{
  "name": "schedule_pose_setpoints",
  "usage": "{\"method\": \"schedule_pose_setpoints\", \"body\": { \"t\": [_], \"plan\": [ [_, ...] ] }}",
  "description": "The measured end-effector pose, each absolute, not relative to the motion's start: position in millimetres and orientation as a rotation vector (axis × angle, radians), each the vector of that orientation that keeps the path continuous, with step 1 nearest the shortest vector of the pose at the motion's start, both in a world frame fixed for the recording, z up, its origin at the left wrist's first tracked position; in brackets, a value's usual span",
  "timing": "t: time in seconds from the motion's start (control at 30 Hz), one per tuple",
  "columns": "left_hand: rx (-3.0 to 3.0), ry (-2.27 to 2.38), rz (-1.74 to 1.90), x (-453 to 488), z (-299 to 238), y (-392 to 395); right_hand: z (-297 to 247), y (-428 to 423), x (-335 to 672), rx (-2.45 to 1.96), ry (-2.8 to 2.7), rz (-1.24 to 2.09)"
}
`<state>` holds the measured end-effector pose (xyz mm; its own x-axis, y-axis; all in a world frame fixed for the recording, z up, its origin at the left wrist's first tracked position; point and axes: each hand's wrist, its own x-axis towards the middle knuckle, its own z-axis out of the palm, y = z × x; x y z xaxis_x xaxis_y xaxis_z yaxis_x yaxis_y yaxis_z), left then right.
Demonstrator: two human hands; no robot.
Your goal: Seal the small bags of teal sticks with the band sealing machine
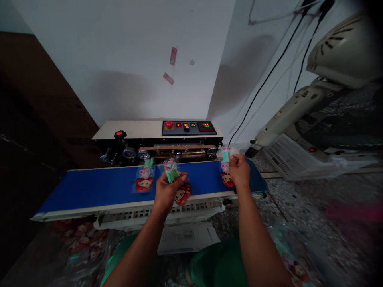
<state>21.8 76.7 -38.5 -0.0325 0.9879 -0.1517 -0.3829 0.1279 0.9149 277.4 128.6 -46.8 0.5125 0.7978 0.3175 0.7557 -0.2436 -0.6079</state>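
Note:
My left hand (168,192) is closed around a clear packet (172,172) with pale green and pink printing and a red-haired cartoon figure at its lower end. It is over the front edge of a blue conveyor belt (110,181). At the belt's right end, my right hand (239,169) grips the side of a similar packet (226,163), whose top edge is by the sealing machine (179,149). A third packet (144,179) lies flat on the belt, left of my left hand, its top toward the machine.
A red stop button (169,124) and lit display (206,126) sit on the machine's panel. Bags of packets lie lower left (80,243) and lower right (296,259). A white plastic crate (281,157) and pale jointed machine arm (287,111) stand right.

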Motion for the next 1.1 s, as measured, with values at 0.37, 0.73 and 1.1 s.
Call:
{"method": "schedule_pose_setpoints", "body": {
  "t": [0.37, 0.73, 1.1],
  "plan": [
    [0.853, 1.022, 1.21, 23.1, -39.7, 74.6, -54.3, 147.4, 243.5, -2.114, -1.534, 0.084],
    [0.843, 0.932, 1.304, 24.5, -37.5, 75.5, -20.4, 100.3, 163.3, -0.984, -1.668, 1.002],
    [0.768, 0.975, 1.306, 22.6, -36.2, 75.8, -24.6, 108.5, 202.0, -1.318, -1.282, 0.56]
  ]
}}
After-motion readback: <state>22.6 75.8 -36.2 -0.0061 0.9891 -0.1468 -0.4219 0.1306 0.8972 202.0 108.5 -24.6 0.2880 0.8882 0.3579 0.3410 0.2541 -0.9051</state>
